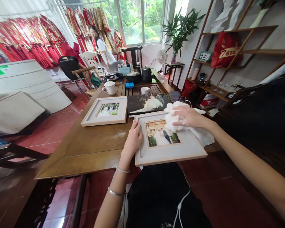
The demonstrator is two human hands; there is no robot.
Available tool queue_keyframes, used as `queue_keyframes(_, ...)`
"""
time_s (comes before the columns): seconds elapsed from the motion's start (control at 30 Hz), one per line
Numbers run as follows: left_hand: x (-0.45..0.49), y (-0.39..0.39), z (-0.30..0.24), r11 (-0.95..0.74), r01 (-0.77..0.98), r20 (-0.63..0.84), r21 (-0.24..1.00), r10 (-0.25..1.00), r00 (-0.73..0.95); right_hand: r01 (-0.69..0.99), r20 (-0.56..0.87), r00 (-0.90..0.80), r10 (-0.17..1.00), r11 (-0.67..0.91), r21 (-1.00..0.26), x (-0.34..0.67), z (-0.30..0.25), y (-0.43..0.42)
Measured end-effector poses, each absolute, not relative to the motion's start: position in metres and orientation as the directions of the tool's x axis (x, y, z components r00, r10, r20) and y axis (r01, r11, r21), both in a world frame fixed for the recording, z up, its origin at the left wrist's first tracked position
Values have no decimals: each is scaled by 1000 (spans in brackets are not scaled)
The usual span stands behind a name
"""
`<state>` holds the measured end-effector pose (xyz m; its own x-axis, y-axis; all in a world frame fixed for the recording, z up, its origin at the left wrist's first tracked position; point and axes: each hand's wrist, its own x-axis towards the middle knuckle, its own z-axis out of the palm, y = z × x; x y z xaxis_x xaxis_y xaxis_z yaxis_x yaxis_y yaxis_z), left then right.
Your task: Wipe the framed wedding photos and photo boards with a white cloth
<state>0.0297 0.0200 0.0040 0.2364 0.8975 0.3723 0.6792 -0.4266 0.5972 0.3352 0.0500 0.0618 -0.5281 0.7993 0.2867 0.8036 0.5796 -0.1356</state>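
A wooden-edged picture frame (pixel 142 155) with a wide pale mat and a wedding photo lies near me, its front corner reaching past the table edge. My left hand (pixel 134 136) grips its left side, fingers closed round the edge. Bunched under my right hand (pixel 188 117) is a white cloth (pixel 172 122), pressed on the upper right of the frame's face; one end trails over its right edge. A second picture frame (pixel 104 118) lies to the left. Behind the near frame is a dark photo panel (pixel 142 103) showing a white gown.
On the wooden table (pixel 92 148) stand a lidded white cup (pixel 110 87), a small white cup (pixel 145 90), a blue box (pixel 129 85) and a black kettle (pixel 146 74). A person (pixel 105 53) sits beyond. Shelves (pixel 237 31) rise on the right.
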Motion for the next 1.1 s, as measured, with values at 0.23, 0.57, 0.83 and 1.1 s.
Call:
queue_keyframes(0.23,33,17,7,-406,705,359,581,906,225,709,209,-649,732,681,-183,322,79,-23)
queue_keyframes(0.57,31,20,2,-412,685,374,601,902,215,256,607,-228,761,649,-717,309,111,-31)
queue_keyframes(0.83,31,18,8,-376,692,316,616,923,220,732,435,-407,803,572,-370,317,58,14)
queue_keyframes(1.1,30,18,7,-366,693,307,621,927,215,800,514,-342,787,531,-280,317,56,71)
